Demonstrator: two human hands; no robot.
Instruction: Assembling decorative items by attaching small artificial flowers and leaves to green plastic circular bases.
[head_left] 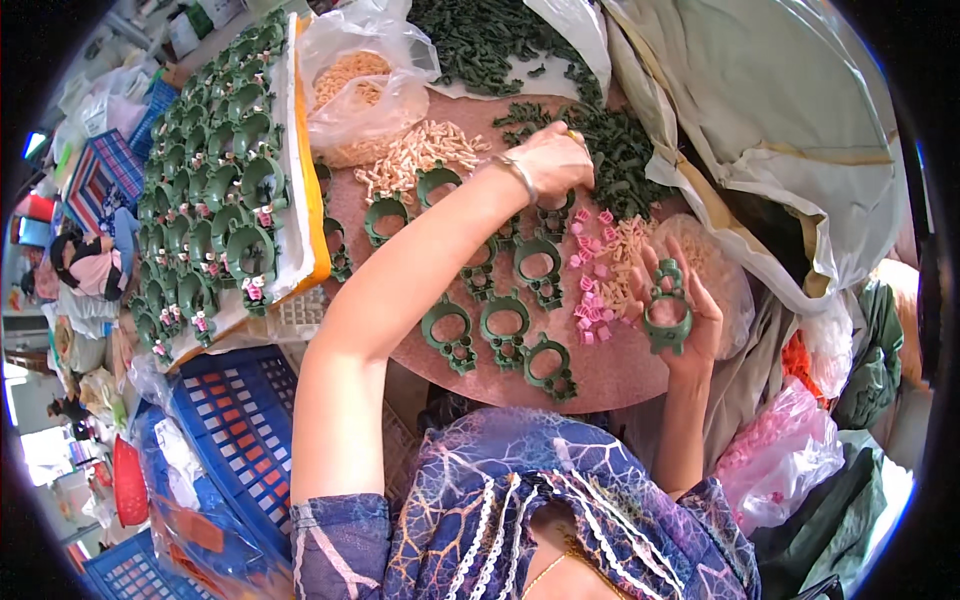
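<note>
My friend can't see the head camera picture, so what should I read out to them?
A person's right hand holds a green ring-shaped piece while the left hand is at a heap of dark-green pieces on a pinkish table. More green rings, pale sticks and pink bits lie there too, beside a yellow-edged tray crowded with similar rings.

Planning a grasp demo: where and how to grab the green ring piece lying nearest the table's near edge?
Probably pinch the green ring piece by the right of its round band, one fingertip in the hole, one outside, coming from the right. The open ring admits a finger, and bare table lies on that side, while another green piece sits close on its left.
</note>
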